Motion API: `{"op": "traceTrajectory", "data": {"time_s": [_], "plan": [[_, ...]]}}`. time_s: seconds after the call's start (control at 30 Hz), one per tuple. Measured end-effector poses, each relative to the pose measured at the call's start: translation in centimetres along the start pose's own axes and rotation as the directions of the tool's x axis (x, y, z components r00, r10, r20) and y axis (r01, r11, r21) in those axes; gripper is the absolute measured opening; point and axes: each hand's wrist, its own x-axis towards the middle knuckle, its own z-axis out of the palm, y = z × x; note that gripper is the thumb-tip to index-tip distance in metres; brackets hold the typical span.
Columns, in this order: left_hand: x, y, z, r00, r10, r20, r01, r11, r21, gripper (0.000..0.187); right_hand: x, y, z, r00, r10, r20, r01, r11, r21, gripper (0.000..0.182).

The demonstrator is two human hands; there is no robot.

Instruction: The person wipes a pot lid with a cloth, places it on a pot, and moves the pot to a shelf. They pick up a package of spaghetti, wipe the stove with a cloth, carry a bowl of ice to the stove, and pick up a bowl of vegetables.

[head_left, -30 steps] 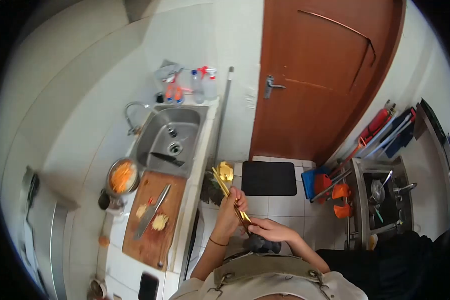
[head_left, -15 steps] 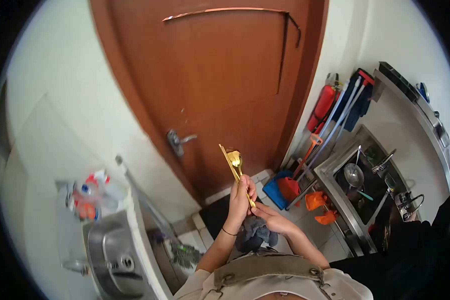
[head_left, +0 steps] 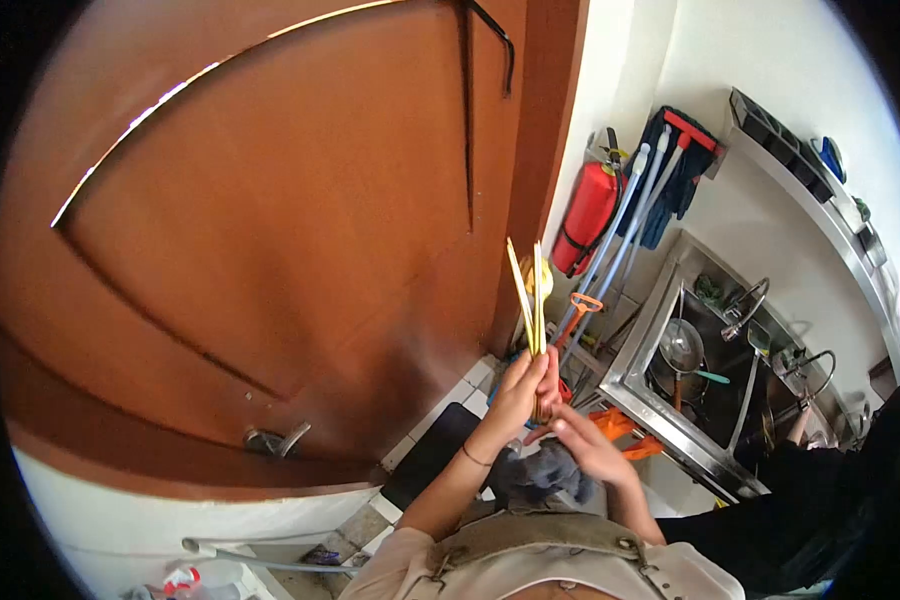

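My left hand [head_left: 520,395] is closed around a pair of gold chopsticks [head_left: 526,300] and a gold spoon [head_left: 542,278]. The chopsticks point up and spread apart at their upper ends, partly covering the spoon bowl. Just below and to the right is my right hand [head_left: 592,450], its thumb and forefinger close to the lower ends of the utensils. A bunched grey cloth [head_left: 545,475] hangs under this hand, apparently gripped by its lower fingers, which are mostly hidden.
A brown door [head_left: 270,220] stands ahead. To the right are a fire extinguisher [head_left: 587,215], long-handled cleaning tools [head_left: 635,215] and a steel sink [head_left: 640,350] holding a strainer [head_left: 681,342]. Another person in black [head_left: 820,510] reaches into the sink's right side.
My view has turned right, bringing the sink nearer the middle. The chopsticks have spread apart, and my right fingers have come off the lower end of the utensils.
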Motion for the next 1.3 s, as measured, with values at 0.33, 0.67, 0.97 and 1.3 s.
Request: {"op": "traceTrajectory", "data": {"time_s": [0.33,0.67,0.97,1.3], "plan": [[19.6,2.5,7.4,0.867,-0.229,0.441,-0.071,0.821,0.566,0.024,0.4,-1.7,-15.2,0.891,0.000,-0.455,-0.073,0.987,-0.143,0.025],[44.0,6.7,28.0,0.670,-0.279,0.688,0.041,0.939,0.341,0.006,1.6,-3.6,-17.1,0.699,-0.010,-0.715,-0.090,0.991,-0.102,0.024],[54.8,-6.8,43.3,0.935,0.007,0.356,-0.355,-0.047,0.934,0.049,1.5,-4.4,-15.0,0.511,0.046,-0.858,-0.141,0.990,-0.031,0.024],[49.5,-5.5,41.8,0.874,0.003,0.486,-0.444,-0.404,0.800,0.032,1.8,-3.2,-12.9,0.453,0.078,-0.888,-0.197,0.980,-0.015,0.024]]}}
